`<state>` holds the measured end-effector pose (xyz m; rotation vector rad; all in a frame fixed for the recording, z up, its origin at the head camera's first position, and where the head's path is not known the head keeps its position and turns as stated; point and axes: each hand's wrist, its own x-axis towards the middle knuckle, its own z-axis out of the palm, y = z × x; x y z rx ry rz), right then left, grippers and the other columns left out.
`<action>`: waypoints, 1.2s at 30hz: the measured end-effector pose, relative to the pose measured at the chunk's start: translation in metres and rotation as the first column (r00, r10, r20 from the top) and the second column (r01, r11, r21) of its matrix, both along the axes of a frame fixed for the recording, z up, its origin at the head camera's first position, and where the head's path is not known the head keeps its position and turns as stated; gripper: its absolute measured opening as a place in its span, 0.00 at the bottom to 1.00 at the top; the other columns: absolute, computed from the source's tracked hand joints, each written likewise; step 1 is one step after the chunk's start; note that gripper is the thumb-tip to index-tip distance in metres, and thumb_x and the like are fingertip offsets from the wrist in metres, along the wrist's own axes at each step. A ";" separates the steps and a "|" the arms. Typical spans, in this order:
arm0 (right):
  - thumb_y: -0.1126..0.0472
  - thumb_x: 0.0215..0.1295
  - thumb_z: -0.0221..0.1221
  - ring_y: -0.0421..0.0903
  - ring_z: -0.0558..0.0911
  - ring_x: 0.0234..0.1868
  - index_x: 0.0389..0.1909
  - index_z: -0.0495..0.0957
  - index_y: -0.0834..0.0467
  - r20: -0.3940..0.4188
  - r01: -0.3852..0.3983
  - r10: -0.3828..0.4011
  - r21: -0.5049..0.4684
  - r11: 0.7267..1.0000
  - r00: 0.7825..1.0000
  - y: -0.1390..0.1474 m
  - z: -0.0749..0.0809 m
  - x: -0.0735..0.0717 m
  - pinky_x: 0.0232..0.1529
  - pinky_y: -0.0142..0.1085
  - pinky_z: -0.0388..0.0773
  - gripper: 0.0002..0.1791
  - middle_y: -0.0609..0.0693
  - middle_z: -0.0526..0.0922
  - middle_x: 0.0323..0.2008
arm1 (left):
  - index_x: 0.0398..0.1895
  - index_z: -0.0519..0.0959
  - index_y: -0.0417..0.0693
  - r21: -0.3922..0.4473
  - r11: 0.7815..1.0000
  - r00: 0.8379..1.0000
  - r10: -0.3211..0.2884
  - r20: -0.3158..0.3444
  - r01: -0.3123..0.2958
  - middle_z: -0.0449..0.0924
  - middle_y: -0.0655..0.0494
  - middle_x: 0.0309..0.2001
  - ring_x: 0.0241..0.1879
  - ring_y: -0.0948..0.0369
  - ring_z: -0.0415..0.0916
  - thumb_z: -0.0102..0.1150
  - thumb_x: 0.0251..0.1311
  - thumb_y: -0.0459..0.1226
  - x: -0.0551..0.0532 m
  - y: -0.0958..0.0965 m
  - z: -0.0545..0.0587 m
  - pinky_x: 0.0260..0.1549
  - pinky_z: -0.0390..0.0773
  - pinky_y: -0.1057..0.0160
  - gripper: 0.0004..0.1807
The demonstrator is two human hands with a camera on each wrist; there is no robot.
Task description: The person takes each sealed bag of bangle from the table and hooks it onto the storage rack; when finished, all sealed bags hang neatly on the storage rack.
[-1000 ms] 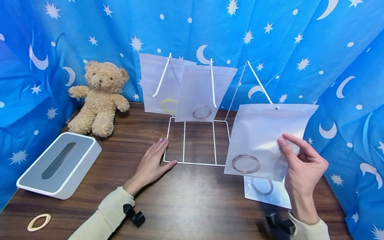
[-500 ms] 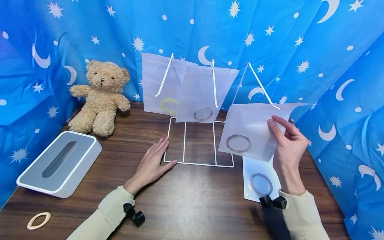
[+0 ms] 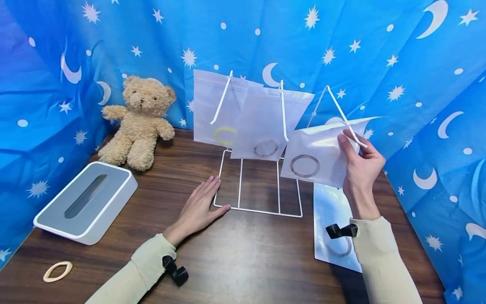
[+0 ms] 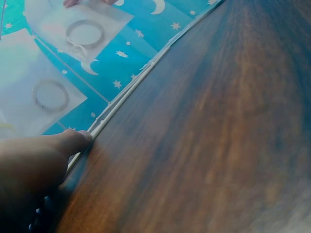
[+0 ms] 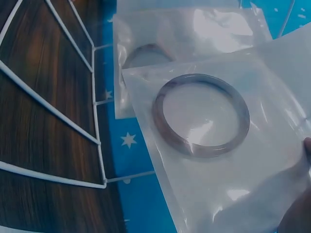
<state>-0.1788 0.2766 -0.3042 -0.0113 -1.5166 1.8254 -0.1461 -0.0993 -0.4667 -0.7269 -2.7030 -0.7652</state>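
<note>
My right hand (image 3: 360, 173) pinches a translucent white zip bag (image 3: 322, 152) near its upper right side. A marbled brownish-grey bangle (image 5: 204, 150) shows through the plastic in the right wrist view. The bag's top edge meets the right hook (image 3: 338, 103) of a white wire display rack (image 3: 258, 210), and the hook's tip sticks out in front of the bag. My left hand (image 3: 195, 211) lies flat on the table, fingertips and thumb against the rack's left front corner. In the left wrist view the thumb (image 4: 77, 141) touches the base wire.
Bags hang on the left hook (image 3: 222, 99) and middle hook (image 3: 283, 112), with ring shapes inside. Another bagged bangle (image 3: 330, 207) lies under my right forearm. At left are a teddy bear (image 3: 138, 126), a tissue box (image 3: 85, 202) and a beige oval ring (image 3: 58, 278).
My right hand has moved the bag backward and up along the right hook, so more of the hook sticks out in front. The left hand stays at the rack's corner; the head view has shifted slightly.
</note>
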 end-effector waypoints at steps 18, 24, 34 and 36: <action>0.58 0.51 0.74 0.46 0.70 0.59 0.46 0.86 0.63 0.142 0.012 -0.013 0.012 1.000 0.990 0.008 -0.009 -0.033 0.59 0.38 0.63 0.22 0.56 0.82 0.50 | 0.72 0.61 0.36 0.000 1.000 1.000 -0.001 -0.002 0.001 0.57 0.47 0.73 0.74 0.53 0.49 0.57 0.61 0.62 0.000 0.001 -0.002 0.71 0.49 0.53 0.48; 0.62 0.52 0.74 0.46 0.69 0.61 0.45 0.85 0.66 0.076 -0.013 0.015 -0.023 1.000 0.997 0.014 -0.018 -0.036 0.63 0.34 0.59 0.19 0.56 0.83 0.47 | 0.72 0.61 0.36 -0.004 1.000 1.000 -0.005 0.002 0.005 0.57 0.46 0.73 0.74 0.53 0.49 0.57 0.62 0.61 0.001 0.001 0.000 0.71 0.49 0.52 0.47; 0.67 0.53 0.72 0.48 0.69 0.63 0.47 0.83 0.69 0.022 -0.163 0.164 -0.050 0.985 0.986 0.020 -0.022 -0.034 0.63 0.36 0.60 0.20 0.58 0.83 0.48 | 0.72 0.61 0.35 0.001 1.000 1.000 0.006 0.002 -0.006 0.58 0.45 0.73 0.74 0.52 0.50 0.58 0.61 0.60 0.000 0.001 0.000 0.71 0.49 0.52 0.47; 0.68 0.55 0.71 0.49 0.68 0.63 0.49 0.82 0.70 0.040 -0.216 0.217 -0.024 0.976 0.975 0.025 -0.022 -0.028 0.64 0.36 0.61 0.20 0.58 0.81 0.51 | 0.72 0.61 0.35 0.002 1.000 1.000 0.004 -0.002 -0.004 0.58 0.45 0.73 0.74 0.52 0.50 0.58 0.61 0.60 0.000 0.000 0.000 0.71 0.49 0.52 0.47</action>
